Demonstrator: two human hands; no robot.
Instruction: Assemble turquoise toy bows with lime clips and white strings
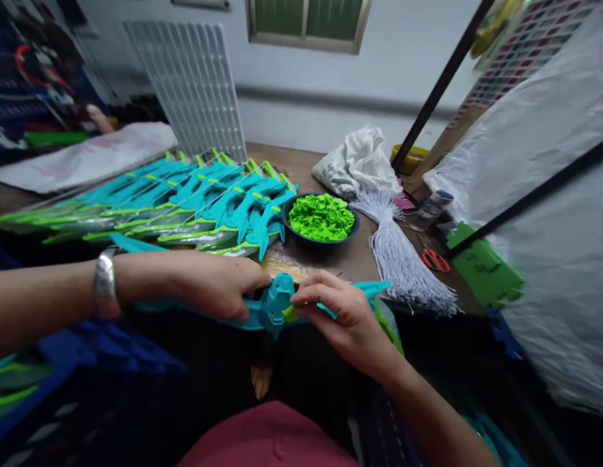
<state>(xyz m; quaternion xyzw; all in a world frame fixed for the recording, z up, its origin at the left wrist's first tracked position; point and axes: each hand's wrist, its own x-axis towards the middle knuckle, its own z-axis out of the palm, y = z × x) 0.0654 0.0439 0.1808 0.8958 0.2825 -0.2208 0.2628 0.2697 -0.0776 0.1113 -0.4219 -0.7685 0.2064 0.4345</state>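
1. While you are looking down at the brown wooden table [331, 259], your left hand [209, 282], with a silver metal bangle [106, 283] on its wrist, is closing around the teal plastic toy bow [270, 305] just in front of the table's near edge, fingers wrapped together over its left limb.
2. Behind that hand, a long stack of matching teal-and-green plastic bows [185, 201] is lying fanned out across the table, and a white wire grid panel [192, 87] is leaning against the wall behind it.
3. At the middle of the held bow, your right hand [343, 318] is pinching a small lime-green plastic piece [290, 313] between thumb and fingertips, pressing it against the bow's central grip.
4. Past your right hand, a dark round bowl [353, 230] is holding a heap of small lime-green plastic pieces [321, 216].
5. Just right of the bowl, a bundle of white strings [403, 259] is spreading towards the table edge, with a crumpled white bag [360, 162] behind it.
6. Further right, red-handled scissors [435, 259] are lying beside a flat green plastic part [484, 266].
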